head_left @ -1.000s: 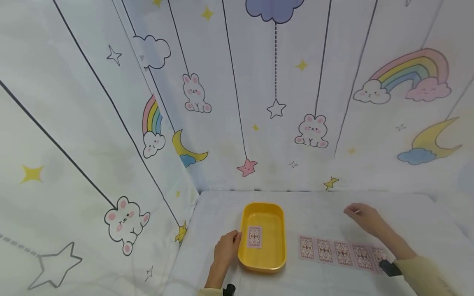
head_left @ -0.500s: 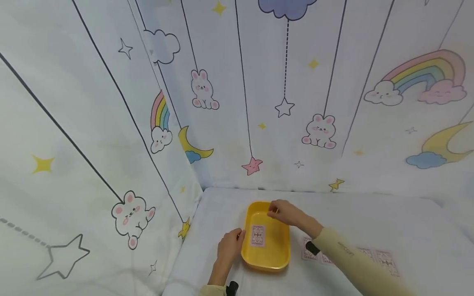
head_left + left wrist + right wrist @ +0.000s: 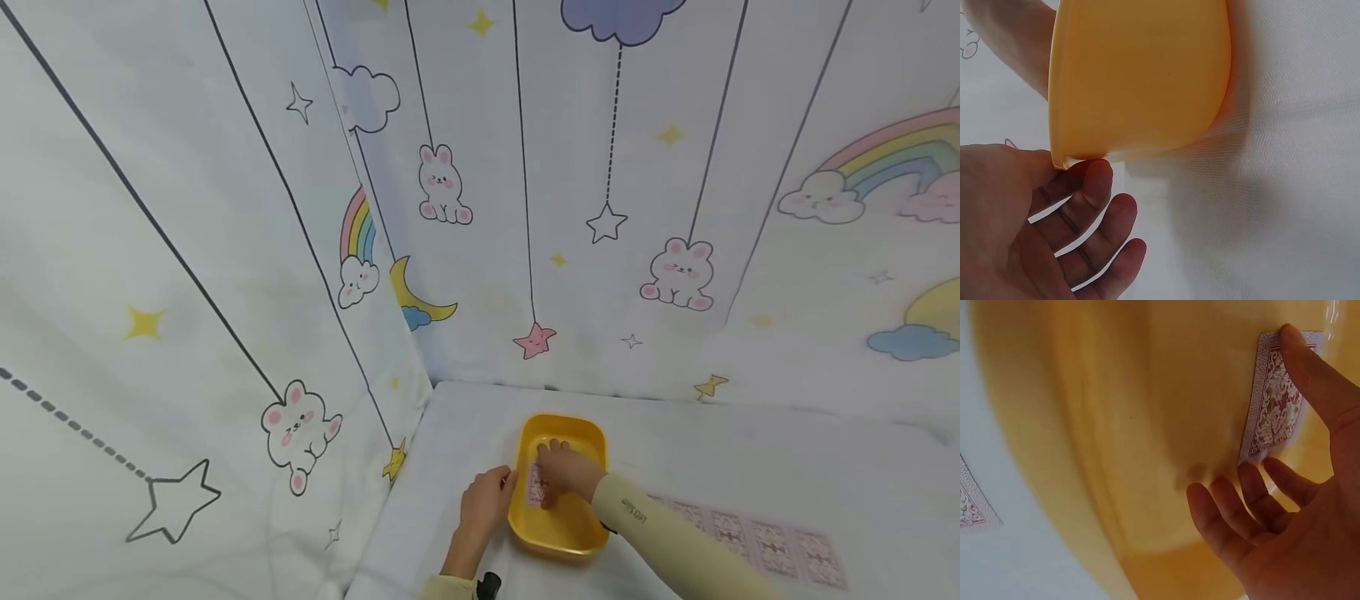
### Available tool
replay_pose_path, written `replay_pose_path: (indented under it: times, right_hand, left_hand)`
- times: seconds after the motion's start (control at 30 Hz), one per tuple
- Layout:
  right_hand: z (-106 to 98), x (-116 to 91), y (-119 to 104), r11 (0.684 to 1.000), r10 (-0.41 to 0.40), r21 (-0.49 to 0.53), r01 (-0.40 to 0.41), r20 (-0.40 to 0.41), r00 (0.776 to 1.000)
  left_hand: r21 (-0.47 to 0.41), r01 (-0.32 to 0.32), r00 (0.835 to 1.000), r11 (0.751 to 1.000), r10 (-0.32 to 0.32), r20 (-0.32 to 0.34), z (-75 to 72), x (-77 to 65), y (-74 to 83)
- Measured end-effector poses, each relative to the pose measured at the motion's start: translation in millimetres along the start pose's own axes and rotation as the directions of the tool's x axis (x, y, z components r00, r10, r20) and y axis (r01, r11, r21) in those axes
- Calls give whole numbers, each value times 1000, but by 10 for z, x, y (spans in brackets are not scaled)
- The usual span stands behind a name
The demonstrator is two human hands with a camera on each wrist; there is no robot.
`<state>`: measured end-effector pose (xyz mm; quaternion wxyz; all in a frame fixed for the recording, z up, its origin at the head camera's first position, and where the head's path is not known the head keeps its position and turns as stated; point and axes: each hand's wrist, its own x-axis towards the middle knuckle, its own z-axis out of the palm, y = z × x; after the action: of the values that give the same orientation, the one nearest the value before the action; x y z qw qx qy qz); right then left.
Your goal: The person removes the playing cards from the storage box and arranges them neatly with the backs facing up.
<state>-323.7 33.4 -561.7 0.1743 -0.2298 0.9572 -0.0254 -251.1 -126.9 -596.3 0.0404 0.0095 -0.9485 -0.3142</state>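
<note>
My left hand (image 3: 483, 504) pinches the left rim of a yellow plastic tray (image 3: 558, 540). In the left wrist view, the thumb and index finger of that hand (image 3: 1054, 219) meet at the rim; the other fingers are spread and bent below. Inside the tray, on its left side, a playing card (image 3: 1277, 409) lies with its red patterned back up. My right hand (image 3: 566, 473) reaches in over this card and partly hides it in the head view. In the right wrist view, the right hand's (image 3: 1285, 506) thumb is on one short edge of the card, and its curled fingertips are at the opposite edge.
Right of the tray, a row of several face-down playing cards (image 3: 776, 546) lies on the white cloth-covered table (image 3: 847, 467), partly behind my right sleeve (image 3: 667, 533). A white curtain (image 3: 495, 275) printed with bunnies and stars hangs at the back and left.
My right hand has moved left from above the row of cards, over the tray and down to the card inside it. The left hand stays at the rim. The head view has turned rightward.
</note>
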Motion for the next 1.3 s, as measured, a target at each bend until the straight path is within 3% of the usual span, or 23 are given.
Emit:
replay_pose_path:
  times: [0.23, 0.47, 0.63, 0.77, 0.93, 1.1, 1.2, 1.3]
  right_hand:
    - [14, 8, 88, 993, 45, 113, -45, -3, 999]
    - [14, 66, 153, 994, -7, 111, 13, -62, 998]
    - [34, 70, 212, 983, -44, 177, 57, -79, 996]
    - [17, 57, 271, 940, -69, 327, 93, -83, 994]
    - [-62, 22, 378, 863, -70, 498, 90, -60, 996]
    - [-173, -51, 530, 722, -96, 686, 87, -25, 995]
    - [-226, -107, 665, 682, -130, 720, 127, -51, 990]
    - [-283, -189, 822, 663, -160, 731, 164, -76, 984]
  left_hand:
    - [3, -10, 1000, 1000, 10, 2, 31, -3, 43]
    - [-26, -25, 1000, 999, 24, -3, -3, -8, 84]
    - [-1, -42, 999, 999, 42, -23, -5, -5, 84]
    - [1, -41, 999, 999, 41, -31, -3, -8, 79]
    - [-6, -24, 1000, 1000, 24, -16, 5, -13, 62]
    - [-13, -3, 1000, 1000, 3, -9, 7, -13, 36]
    - [-17, 5, 1000, 1000, -5, -6, 2, -20, 41]
    - [-18, 0, 1000, 1000, 0, -10, -8, -29, 49]
